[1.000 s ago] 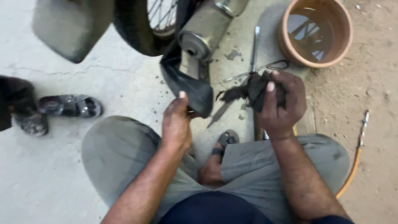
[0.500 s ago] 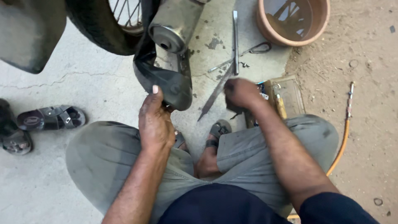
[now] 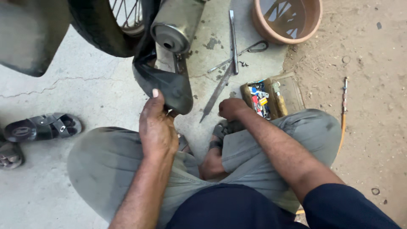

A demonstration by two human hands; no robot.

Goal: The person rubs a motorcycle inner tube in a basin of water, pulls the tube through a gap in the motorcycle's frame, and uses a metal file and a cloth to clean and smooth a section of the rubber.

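Cracked concrete floor [image 3: 85, 91] bears sandal [image 3: 42, 127], file [image 3: 217, 91], parts box [image 3: 273, 95], clay basin [image 3: 286, 19].

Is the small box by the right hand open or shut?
Open. The box lies on the ground with its lid swung aside, and coloured bits show inside, just beyond the right hand.

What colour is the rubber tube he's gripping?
Black; the rubber tube in the left hand shows clearly in the head view.

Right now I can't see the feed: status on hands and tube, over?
Left hand grips black inner tube. Right hand fisted, low by open tool box. Long file lies between.
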